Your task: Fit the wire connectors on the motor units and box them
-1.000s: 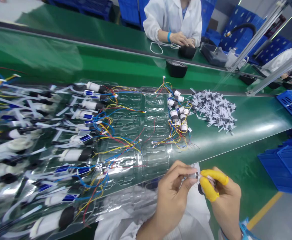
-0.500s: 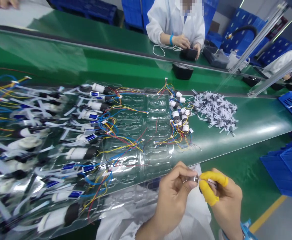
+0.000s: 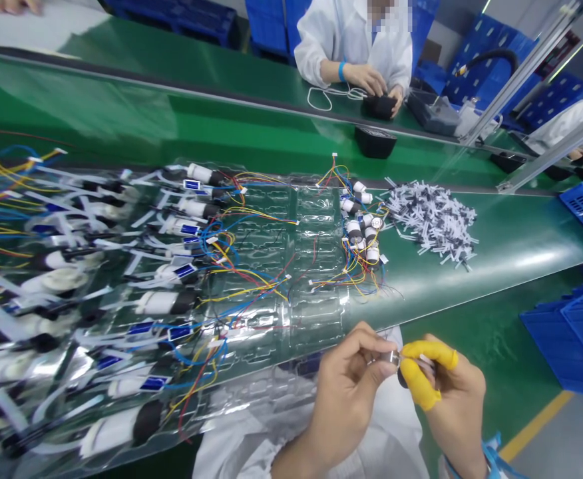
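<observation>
Close to my body, past the belt's near edge, my left hand [image 3: 354,386] pinches a small shiny metal piece [image 3: 394,358] between thumb and forefinger. Against its right side my right hand [image 3: 446,392], with yellow finger cots on thumb and forefinger, is closed on a small part with a black end and a whitish strip; the fingers cover most of it. Farther along the belt lie a pile of small white-and-black tube pieces [image 3: 434,219] and a cluster of white-and-black cylinders [image 3: 364,229] with coloured wires.
Clear plastic trays [image 3: 316,313] with several wired cylinders and white tubes fill the left. A black device [image 3: 375,142] sits on the far green strip. Opposite, a co-worker's hands [image 3: 371,80] handle another black device [image 3: 379,106]. Blue crates [image 3: 571,332] stand at right.
The black device on the far strip has slid a little to the right. My hands keep nearly the same pinch, with the metal piece slightly more visible. The view has shifted slightly.
</observation>
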Demonstrator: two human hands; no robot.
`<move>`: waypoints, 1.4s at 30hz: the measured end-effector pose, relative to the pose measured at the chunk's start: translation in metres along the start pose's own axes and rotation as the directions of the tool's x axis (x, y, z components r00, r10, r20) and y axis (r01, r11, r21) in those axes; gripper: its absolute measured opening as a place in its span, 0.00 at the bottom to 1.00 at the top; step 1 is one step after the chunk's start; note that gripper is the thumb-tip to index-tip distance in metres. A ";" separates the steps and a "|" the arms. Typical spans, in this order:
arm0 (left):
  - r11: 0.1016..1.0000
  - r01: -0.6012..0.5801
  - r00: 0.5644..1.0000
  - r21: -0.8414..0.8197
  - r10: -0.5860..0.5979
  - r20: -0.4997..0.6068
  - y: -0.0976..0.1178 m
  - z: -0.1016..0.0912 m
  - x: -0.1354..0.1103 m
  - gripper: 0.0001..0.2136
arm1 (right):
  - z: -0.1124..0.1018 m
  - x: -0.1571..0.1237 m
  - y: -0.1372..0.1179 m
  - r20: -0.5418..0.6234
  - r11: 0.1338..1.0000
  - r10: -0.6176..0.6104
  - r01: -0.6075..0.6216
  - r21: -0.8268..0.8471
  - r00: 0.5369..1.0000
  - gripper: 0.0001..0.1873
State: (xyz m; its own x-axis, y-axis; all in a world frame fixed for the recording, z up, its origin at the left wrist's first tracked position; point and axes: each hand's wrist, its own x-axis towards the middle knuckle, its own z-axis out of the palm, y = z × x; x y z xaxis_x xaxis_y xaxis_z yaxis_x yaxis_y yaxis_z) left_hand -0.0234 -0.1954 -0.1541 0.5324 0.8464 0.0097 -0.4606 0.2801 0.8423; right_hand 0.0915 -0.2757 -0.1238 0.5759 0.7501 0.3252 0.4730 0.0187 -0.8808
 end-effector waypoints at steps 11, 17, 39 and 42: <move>0.997 -0.063 0.998 0.048 0.062 0.018 -0.002 -0.001 0.003 0.02 | 0.001 -0.003 0.002 -0.038 0.996 0.092 -0.092 0.009 0.995 0.03; 0.863 -0.323 0.946 0.388 0.306 0.107 -0.002 -0.006 0.003 0.12 | -0.002 0.006 -0.003 0.071 0.996 -0.042 0.047 -0.075 0.997 0.08; 0.933 0.184 0.949 0.309 -0.250 0.190 -0.003 -0.011 0.002 0.03 | -0.023 0.015 0.007 0.302 0.887 -0.349 0.417 -0.199 0.887 0.18; 0.904 0.063 0.976 0.423 -0.144 0.161 -0.002 -0.009 -0.001 0.04 | -0.020 0.014 0.005 0.301 0.849 -0.395 0.470 -0.241 0.868 0.18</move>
State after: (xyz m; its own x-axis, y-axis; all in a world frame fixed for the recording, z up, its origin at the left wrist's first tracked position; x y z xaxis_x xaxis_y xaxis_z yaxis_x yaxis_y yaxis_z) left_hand -0.0297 -0.1927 -0.1611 0.7009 0.7128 -0.0249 -0.0821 0.1153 0.9899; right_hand 0.1155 -0.2786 -0.1169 0.1120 0.8427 0.5266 0.8333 0.2090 -0.5117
